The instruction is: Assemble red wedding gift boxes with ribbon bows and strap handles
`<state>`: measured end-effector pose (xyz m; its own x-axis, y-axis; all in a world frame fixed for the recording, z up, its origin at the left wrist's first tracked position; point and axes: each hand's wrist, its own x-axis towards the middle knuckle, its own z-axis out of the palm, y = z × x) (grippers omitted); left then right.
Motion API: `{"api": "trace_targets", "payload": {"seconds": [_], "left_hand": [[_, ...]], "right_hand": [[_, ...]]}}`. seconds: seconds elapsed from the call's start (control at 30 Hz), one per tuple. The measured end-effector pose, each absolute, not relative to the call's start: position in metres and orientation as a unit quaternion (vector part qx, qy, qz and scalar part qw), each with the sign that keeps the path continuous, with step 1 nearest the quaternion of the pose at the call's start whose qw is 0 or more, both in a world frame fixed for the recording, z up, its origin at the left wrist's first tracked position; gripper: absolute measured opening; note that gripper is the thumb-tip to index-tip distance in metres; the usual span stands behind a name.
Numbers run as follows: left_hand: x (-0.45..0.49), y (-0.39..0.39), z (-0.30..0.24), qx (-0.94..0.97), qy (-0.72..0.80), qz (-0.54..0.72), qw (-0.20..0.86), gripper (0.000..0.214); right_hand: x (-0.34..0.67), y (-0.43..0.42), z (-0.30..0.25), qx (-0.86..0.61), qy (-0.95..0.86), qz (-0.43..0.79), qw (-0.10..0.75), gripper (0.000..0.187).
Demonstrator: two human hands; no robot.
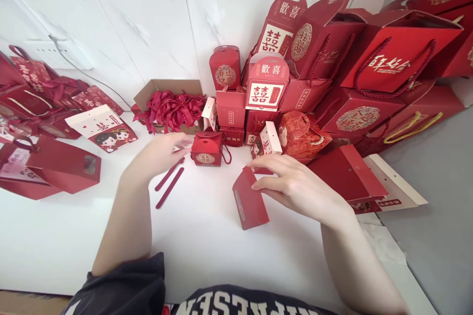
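Observation:
My right hand (286,182) pinches the top edge of a small red folded paper box (252,202), which is tilted over the white table, a pale window on its left side. My left hand (168,152) is open, its fingers stretched out beside a small red gift box (206,151) with a gold round emblem; whether they touch it I cannot tell. This gift box stands upright and has a cord at its right side. Two dark red strips (170,188) lie on the table below my left hand.
An open cardboard box (142,94) of dark red ribbons (175,110) stands against the wall. Stacked red gift boxes (358,118) fill the right side. Red bags (66,160) and a white-topped box (101,128) sit at left. A power strip (61,54) is on the wall.

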<state>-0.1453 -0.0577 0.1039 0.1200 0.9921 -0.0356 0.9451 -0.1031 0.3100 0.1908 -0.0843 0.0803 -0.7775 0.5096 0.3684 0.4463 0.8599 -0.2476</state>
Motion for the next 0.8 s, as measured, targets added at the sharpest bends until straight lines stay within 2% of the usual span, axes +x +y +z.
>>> {"api": "trace_targets", "payload": {"seconds": [0.07, 0.17, 0.33, 0.43, 0.57, 0.67, 0.73, 0.8], "left_hand": [[-0.169, -0.048, 0.100, 0.653, 0.734, 0.003, 0.188, 0.042], [-0.191, -0.030, 0.082, 0.607, 0.754, -0.067, 0.242, 0.048], [-0.198, -0.007, 0.045, 0.581, 0.763, -0.095, 0.268, 0.047], [-0.197, -0.002, 0.036, 0.576, 0.760, -0.090, 0.286, 0.042], [-0.199, -0.009, 0.050, 0.577, 0.760, -0.053, 0.294, 0.037], [-0.196, -0.026, 0.077, 0.585, 0.760, 0.008, 0.283, 0.039], [-0.185, -0.042, 0.097, 0.585, 0.767, 0.071, 0.254, 0.046], [-0.163, -0.060, 0.112, 0.596, 0.752, 0.214, 0.179, 0.043]], "right_hand": [[0.188, -0.085, 0.080, -0.227, -0.947, 0.084, 0.212, 0.009], [0.180, -0.085, 0.075, -0.230, -0.947, 0.078, 0.209, 0.018], [0.163, -0.084, 0.063, -0.296, -0.916, -0.034, 0.269, 0.028], [0.158, -0.082, 0.057, -0.306, -0.904, -0.030, 0.298, 0.026], [0.160, -0.081, 0.058, -0.325, -0.894, 0.027, 0.306, 0.014], [0.164, -0.083, 0.064, -0.339, -0.864, 0.040, 0.369, 0.007], [0.165, -0.088, 0.069, -0.347, -0.832, 0.053, 0.430, 0.008], [0.165, -0.096, 0.075, -0.341, -0.805, 0.106, 0.474, 0.009]]}}
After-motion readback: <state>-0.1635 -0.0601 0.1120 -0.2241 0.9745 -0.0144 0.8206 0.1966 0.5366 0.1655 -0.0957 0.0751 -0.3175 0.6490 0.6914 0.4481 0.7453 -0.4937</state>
